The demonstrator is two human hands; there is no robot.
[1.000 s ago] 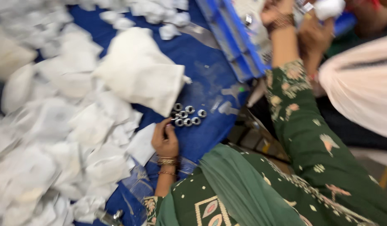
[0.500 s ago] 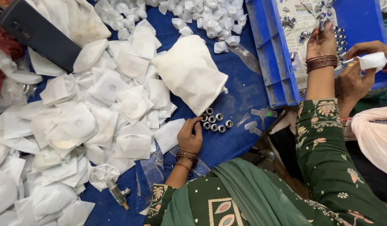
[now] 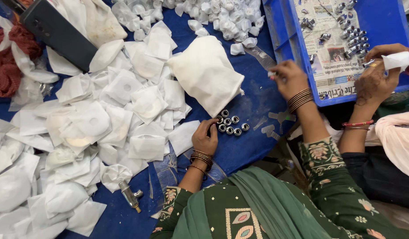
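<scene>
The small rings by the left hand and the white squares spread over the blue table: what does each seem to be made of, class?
Small rings: likely metal, with a shiny silvery finish and bright glints. White squares: probably thin paper or non-woven fabric, matte, creased and slightly translucent. The left hand touches the rings.

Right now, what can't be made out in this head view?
Head view only:
- What the right hand pinches: too small, covered by its fingers.
- Left hand fingertips by the metal nuts: curled under, grip unclear.
- Blue tray: cut off by the top edge.
</scene>
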